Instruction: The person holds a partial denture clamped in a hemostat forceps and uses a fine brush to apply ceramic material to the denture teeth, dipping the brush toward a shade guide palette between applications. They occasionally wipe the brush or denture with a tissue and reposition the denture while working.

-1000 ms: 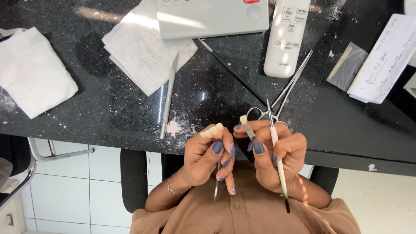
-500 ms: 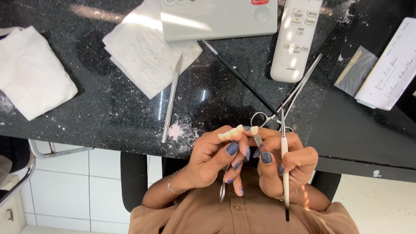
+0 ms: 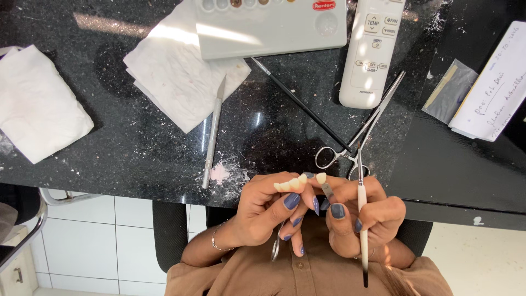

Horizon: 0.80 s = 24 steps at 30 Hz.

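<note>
Both hands up off the black speckled stone countertop (image 3: 137, 148), just past its near edge. Left hand (image 3: 263, 211) pinching a small cream row of artificial teeth (image 3: 291, 183) on a thin metal holder, fingers curled shut around it. Right hand (image 3: 361, 216) closed around a white-handled fine brush (image 3: 361, 230), thumb and forefinger also nipping a single cream tooth tab (image 3: 322, 178) right beside the row.

Risk-wise: tiny smooth pieces held over the gap past the countertop edge, so probably one slip of those long blue nails and down to the floor tiles. Brush tip could also smudge something, guessing.

Teeth looking glossy, pale ivory, a few in a curved strip, just touching the single tab. Steel scissor-handled forceps (image 3: 356, 140) lying right behind the hands, near that edge.
</note>
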{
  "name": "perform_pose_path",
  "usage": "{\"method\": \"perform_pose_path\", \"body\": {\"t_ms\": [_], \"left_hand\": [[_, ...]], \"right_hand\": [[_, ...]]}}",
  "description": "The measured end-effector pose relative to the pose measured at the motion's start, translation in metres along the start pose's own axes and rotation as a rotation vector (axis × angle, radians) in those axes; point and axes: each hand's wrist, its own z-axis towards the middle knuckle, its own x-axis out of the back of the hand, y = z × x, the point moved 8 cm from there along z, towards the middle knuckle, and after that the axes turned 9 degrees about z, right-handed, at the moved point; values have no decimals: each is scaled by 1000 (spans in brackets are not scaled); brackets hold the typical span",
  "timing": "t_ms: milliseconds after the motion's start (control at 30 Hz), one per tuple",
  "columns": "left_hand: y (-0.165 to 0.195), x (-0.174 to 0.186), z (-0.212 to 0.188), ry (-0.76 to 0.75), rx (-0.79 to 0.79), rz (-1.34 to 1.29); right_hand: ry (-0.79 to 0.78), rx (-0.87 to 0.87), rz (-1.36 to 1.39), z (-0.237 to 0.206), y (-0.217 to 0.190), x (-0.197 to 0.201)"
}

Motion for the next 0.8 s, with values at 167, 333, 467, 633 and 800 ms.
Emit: {"method": "perform_pose_path", "body": {"t_ms": [167, 333, 467, 633, 800], "left_hand": [[2, -1, -3, 4, 3, -11], [6, 1, -3, 2, -3, 54], [10, -1, -3, -19, 14, 94], [10, -2, 0, -1, 29, 52], [10, -1, 0, -6, 45, 81]], "right_hand": [[-29, -29, 0, -1, -3, 1], [-16, -97, -2, -5, -3, 5], [-26, -97, -12, -6, -5, 6], [-38, -98, 2, -3, -5, 4], [-31, -67, -25, -1, -5, 2]]}}
